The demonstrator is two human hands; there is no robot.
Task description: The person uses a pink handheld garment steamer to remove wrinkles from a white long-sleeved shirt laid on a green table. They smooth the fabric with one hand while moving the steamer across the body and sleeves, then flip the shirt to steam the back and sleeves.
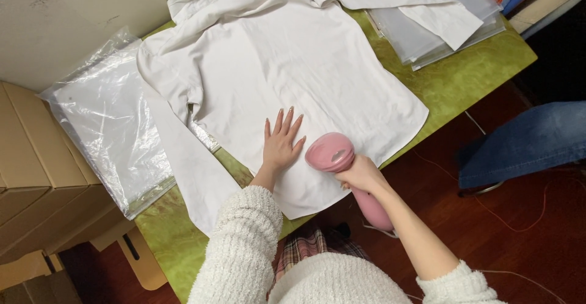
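The right hand grips a pink handheld garment steamer at the near hem of the white shirt. The left hand presses flat on the shirt, fingers spread. The shirt lies on a green-covered table; clear plastic bags lie left of it, cardboard boxes farther left, dark wooden floor to its right.

A white shirt lies spread flat, back up, on the table, its lower panel directly under the fingers of the flat left hand. A pink handheld steamer, apparently a garment steamer, is gripped by the right hand's fingers, head resting on the cloth just beside the left fingertips.
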